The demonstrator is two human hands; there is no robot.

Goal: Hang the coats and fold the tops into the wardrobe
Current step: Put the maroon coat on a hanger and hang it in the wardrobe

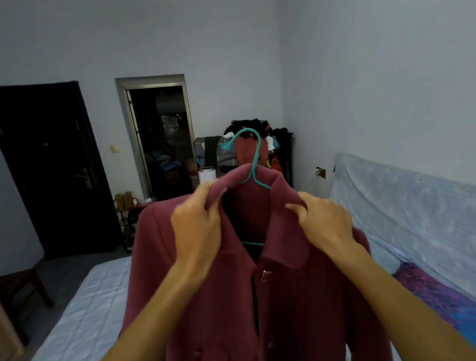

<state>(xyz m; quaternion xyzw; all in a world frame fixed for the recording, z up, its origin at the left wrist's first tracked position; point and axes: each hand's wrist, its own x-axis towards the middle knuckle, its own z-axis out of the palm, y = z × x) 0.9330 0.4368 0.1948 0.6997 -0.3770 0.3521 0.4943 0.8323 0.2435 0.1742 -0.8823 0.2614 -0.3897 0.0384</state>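
Right, left hand (196,228) and right hand (324,221) each pinch the collar of the maroon coat (244,312), held up over the bed (70,330) on the teal hanger (253,155). Best square collar w/ shoulders evenly, imo, before hanging.

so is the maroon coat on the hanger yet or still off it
On it. The teal hanger hook rises out of the maroon coat collar, its bar showing inside the neck, while both hands, left and right, grip the collar.
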